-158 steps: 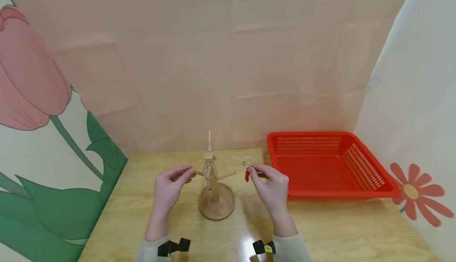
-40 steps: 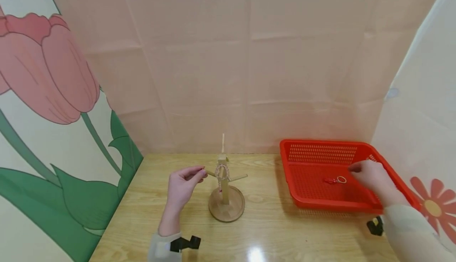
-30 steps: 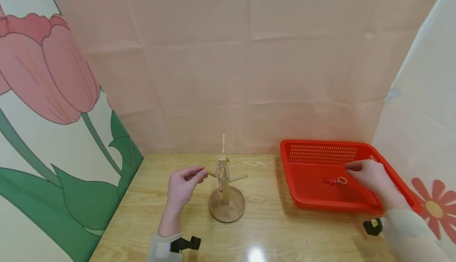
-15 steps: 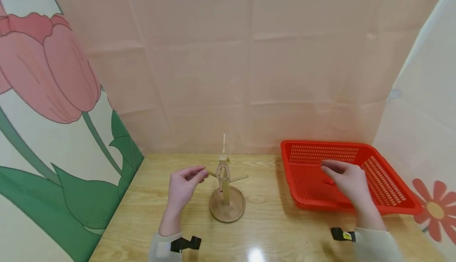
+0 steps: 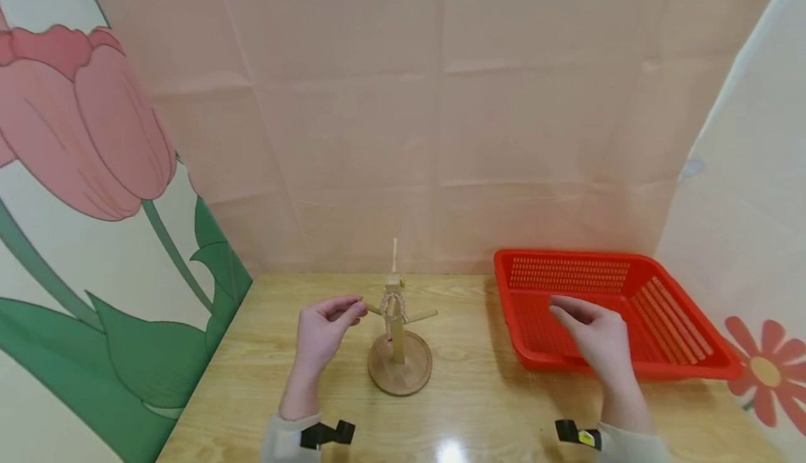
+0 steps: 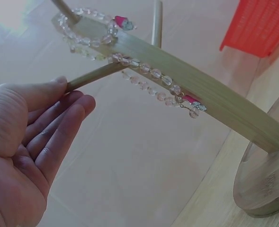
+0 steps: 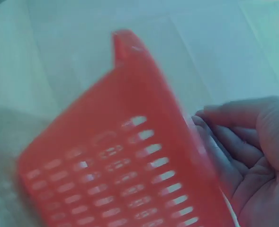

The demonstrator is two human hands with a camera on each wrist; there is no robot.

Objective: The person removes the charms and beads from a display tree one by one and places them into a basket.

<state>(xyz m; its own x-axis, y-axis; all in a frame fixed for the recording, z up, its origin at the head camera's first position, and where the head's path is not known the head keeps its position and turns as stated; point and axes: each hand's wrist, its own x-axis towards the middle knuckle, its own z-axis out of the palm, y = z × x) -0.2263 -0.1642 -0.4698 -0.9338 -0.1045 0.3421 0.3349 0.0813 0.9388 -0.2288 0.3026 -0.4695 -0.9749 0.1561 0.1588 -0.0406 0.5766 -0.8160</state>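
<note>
Nearest you, the yellow mark (image 5: 587, 439) on your right wrist's black band (image 5: 568, 431) is too small to read. At eleven o'clock your left hand (image 5: 317, 337) pinches a peg (image 6: 96, 76), its grip drawn tight. At two o'clock your right hand (image 5: 601, 337) hovers by the red basket's (image 5: 567, 252) near side, grip loosely curled, holding nothing visible. At twelve, the wooden stand (image 5: 398, 340) carries pale beads (image 6: 156, 74) on the tabletop (image 5: 491, 414).
</note>
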